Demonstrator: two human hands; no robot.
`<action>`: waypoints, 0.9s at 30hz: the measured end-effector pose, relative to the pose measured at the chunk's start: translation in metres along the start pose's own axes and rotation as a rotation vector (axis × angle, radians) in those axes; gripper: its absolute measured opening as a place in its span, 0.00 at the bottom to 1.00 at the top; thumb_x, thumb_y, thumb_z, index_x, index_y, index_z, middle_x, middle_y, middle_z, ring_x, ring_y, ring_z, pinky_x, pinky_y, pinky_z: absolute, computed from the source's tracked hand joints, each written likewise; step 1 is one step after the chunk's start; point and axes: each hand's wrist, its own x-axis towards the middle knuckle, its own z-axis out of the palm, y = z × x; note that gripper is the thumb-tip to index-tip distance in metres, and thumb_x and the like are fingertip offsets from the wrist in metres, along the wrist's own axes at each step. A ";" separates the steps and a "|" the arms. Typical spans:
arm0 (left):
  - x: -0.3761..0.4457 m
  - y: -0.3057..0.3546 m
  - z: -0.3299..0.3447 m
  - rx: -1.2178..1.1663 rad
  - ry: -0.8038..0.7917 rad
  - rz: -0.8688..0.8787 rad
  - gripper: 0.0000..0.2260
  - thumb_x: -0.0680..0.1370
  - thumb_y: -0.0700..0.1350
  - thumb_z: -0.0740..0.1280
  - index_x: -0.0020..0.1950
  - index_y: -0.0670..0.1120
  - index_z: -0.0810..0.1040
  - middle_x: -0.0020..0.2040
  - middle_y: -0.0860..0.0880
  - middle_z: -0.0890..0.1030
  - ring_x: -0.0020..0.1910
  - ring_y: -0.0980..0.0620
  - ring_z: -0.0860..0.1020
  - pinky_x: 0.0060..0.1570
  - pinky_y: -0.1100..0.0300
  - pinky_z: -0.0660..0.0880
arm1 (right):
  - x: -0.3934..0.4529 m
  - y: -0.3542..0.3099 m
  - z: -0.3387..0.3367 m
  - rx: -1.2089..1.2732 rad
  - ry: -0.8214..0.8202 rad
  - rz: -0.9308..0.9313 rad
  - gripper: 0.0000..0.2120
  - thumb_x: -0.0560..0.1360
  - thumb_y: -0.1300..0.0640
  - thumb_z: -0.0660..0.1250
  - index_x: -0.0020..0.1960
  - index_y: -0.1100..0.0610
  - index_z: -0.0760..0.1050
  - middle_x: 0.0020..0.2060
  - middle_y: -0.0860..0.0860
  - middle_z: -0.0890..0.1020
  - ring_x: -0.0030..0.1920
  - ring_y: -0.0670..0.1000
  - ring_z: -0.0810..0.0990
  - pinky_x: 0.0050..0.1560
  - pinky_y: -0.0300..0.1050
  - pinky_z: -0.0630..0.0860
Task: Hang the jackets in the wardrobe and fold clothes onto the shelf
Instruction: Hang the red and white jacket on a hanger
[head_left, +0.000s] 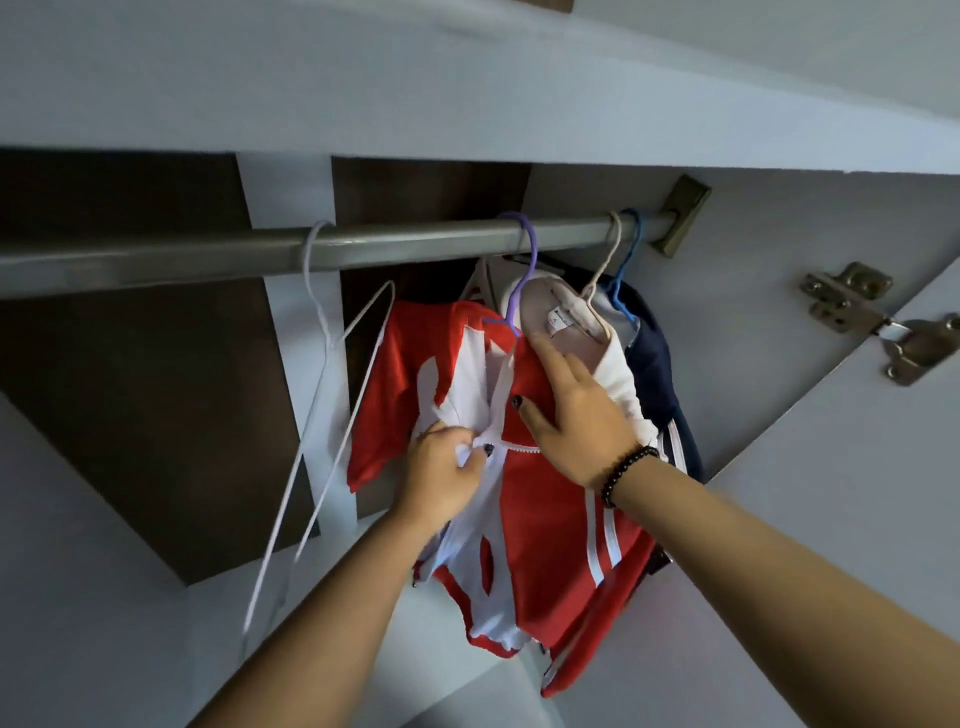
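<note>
Hanging on a purple hanger (524, 275) from the grey rail (363, 249) inside the wardrobe: a red and white jacket (550, 499), front open, zip edge showing. Left hand (441, 473) down low on the white front, fingers curled and pinching a bit of cloth right by the zip. Right hand (571, 410) flat and spread wide, fingers straight, pressing on the red chest part near the collar, gripping nothing. Just beside, touching on the right: a white top (613, 374) on a pale hanger, then a dark blue jacket (654, 364) on a blue hanger (626, 270). Off to the left, an empty white hanger (332, 395) dangling on the same rail. Probably thin, light, floppy cloth, a bit shiny and maybe slippery, so likely to slide or droop off the hanger if tugged hard. Best to hold at the two front edges near the zip, or up at the shoulders, and pull gently. Folding for the shelf not started, no shelf clothes in sight
</note>
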 end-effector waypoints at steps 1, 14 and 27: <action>0.000 -0.003 -0.005 0.001 0.004 -0.012 0.11 0.74 0.40 0.70 0.33 0.39 0.74 0.32 0.48 0.69 0.33 0.43 0.73 0.33 0.57 0.66 | -0.006 0.000 0.002 -0.073 0.042 -0.023 0.32 0.75 0.57 0.66 0.76 0.58 0.59 0.60 0.59 0.72 0.56 0.60 0.75 0.57 0.52 0.73; -0.057 0.011 -0.071 -0.088 -0.027 -0.044 0.08 0.73 0.44 0.73 0.35 0.45 0.79 0.25 0.59 0.74 0.23 0.63 0.70 0.27 0.73 0.62 | -0.118 -0.024 0.102 0.258 -0.234 0.218 0.17 0.72 0.42 0.69 0.52 0.53 0.73 0.44 0.43 0.75 0.44 0.47 0.75 0.44 0.38 0.69; -0.132 0.085 -0.099 -0.251 -0.053 -0.172 0.06 0.75 0.38 0.71 0.50 0.47 0.85 0.46 0.52 0.84 0.42 0.59 0.82 0.42 0.64 0.80 | -0.159 -0.048 0.079 0.563 -0.473 0.237 0.21 0.76 0.54 0.66 0.27 0.56 0.64 0.17 0.45 0.69 0.25 0.50 0.77 0.38 0.53 0.79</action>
